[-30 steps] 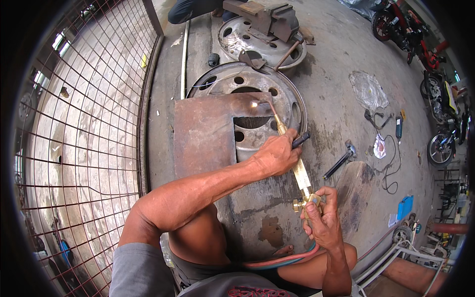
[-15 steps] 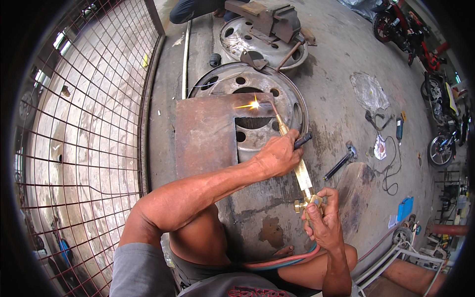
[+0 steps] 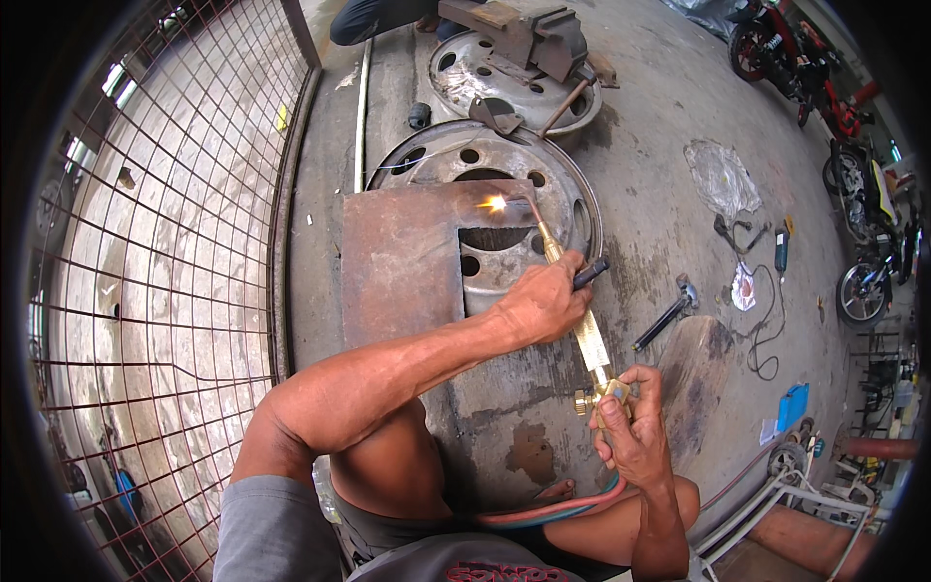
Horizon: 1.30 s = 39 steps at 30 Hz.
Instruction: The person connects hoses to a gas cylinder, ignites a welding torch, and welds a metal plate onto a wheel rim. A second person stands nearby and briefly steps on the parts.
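My left hand [image 3: 545, 303] is closed round the middle of a brass gas torch [image 3: 590, 341]. A short black cylinder [image 3: 591, 274] sticks out by its fingers; I cannot make out what it is. At the torch's rear, my right hand [image 3: 630, 427] is closed round the valve end, thumb on the brass body near a knob [image 3: 582, 402]. From the bent copper tip a bright yellow flame [image 3: 497, 204] plays on a rusty L-shaped steel plate [image 3: 402, 262]. The plate lies across a steel wheel rim [image 3: 587, 160]. Red and green hoses [image 3: 553, 511] run below the right hand.
Beyond stand a second wheel rim [image 3: 441, 87] with a bench vise [image 3: 533, 44] and a person's leg [image 3: 373, 19]. A wire mesh fence [image 3: 184, 291] borders the left. On the right are a hammer [image 3: 666, 315], a plastic bag [image 3: 722, 179], a cord [image 3: 766, 339] and motorcycles [image 3: 863, 281].
The flame at the torch tip looks shorter, with fewer streaks to its left. Both hands keep their grip, and torch and plate stay in nearly the same place.
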Motion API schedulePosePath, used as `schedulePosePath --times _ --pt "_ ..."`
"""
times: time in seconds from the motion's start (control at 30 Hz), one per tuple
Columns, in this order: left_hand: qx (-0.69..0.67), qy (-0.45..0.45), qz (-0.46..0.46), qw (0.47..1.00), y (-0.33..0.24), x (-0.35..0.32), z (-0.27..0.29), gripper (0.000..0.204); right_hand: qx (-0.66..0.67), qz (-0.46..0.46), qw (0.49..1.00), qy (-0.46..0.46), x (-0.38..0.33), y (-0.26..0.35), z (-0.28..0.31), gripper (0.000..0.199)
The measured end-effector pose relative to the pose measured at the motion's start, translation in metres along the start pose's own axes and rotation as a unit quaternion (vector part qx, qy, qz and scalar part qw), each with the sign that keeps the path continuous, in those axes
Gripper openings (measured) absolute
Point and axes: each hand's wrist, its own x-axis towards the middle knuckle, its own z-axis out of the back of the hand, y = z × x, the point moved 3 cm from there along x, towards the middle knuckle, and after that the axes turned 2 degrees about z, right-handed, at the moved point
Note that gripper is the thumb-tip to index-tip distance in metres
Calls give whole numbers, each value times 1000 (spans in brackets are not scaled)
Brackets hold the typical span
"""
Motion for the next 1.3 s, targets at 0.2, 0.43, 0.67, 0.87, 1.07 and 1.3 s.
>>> schedulePosePath --times 0.2,0.43,0.67,0.87,1.07,1.3 --pt "-1 -3 -3 1000 1 0 0 27 1 -9 1000 1 0 1 0 39" --pt "-4 3 3 1000 0 1 -1 27 -4 -9 1000 0 0 1 1 39" --pt "1 -5 -3 1000 2 0 0 26 -6 2 1000 6 1 2 -1 39" --pt "1 -8 -9 1000 2 0 0 26 -4 -6 1000 2 0 3 -1 39" --pt "1 4 3 1000 1 1 0 26 -5 -6 1000 3 0 1 0 40" --pt "-3 6 -1 1000 0 1 -1 26 -3 -7 1000 -2 -1 1 0 39"
